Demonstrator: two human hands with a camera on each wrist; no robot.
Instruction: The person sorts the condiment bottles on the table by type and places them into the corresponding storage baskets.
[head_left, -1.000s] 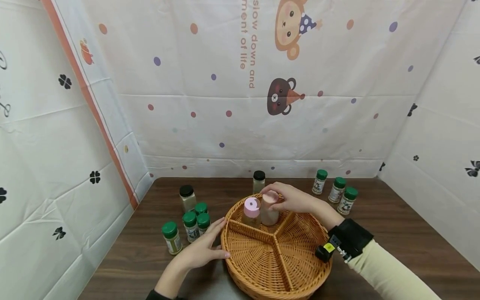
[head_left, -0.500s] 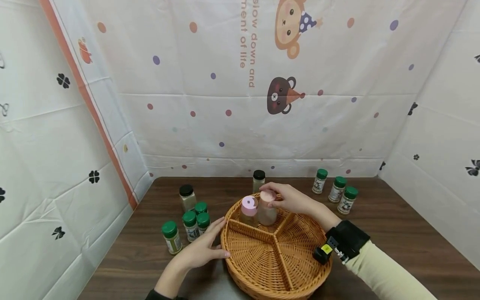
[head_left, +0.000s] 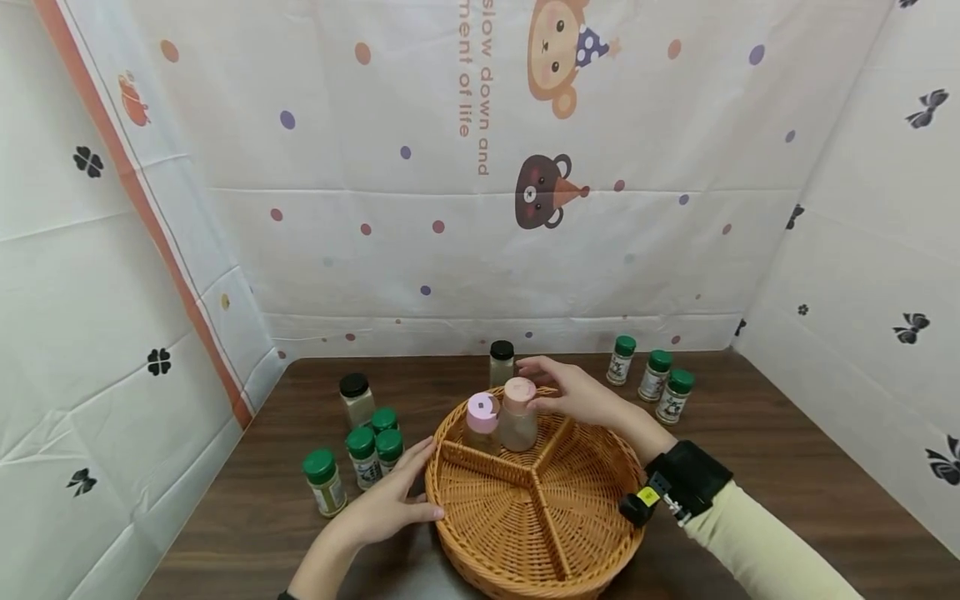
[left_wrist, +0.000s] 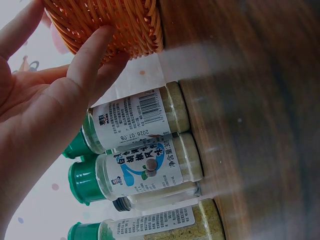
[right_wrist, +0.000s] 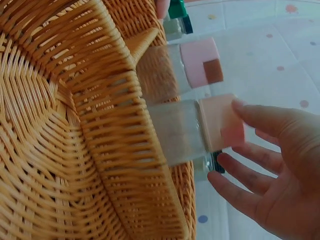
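A round wicker basket (head_left: 536,533) with three compartments sits on the table. In its back left compartment stand two clear jars side by side, one with a pink lid (head_left: 482,412) and one with a peach lid (head_left: 519,395). My right hand (head_left: 573,393) is beside the peach-lidded jar, its fingers spread and loosely extended; in the right wrist view the thumb tip is at the lid (right_wrist: 220,122) and the fingers are apart from it. My left hand (head_left: 382,504) rests against the basket's left side with extended fingers, seen on the wicker (left_wrist: 107,25) in the left wrist view.
Several green-capped spice bottles (head_left: 363,458) stand left of the basket, with a black-capped jar (head_left: 357,400) behind them. Another black-capped jar (head_left: 501,364) is behind the basket. Three green-capped bottles (head_left: 654,377) stand at the back right. A patterned cloth (head_left: 360,250) rises behind the table.
My right hand has loosened from the peach-lidded jar and its fingers have moved off the lid. Both jars shifted slightly left before that. The left hand stays at the basket; the head view has turned slightly.
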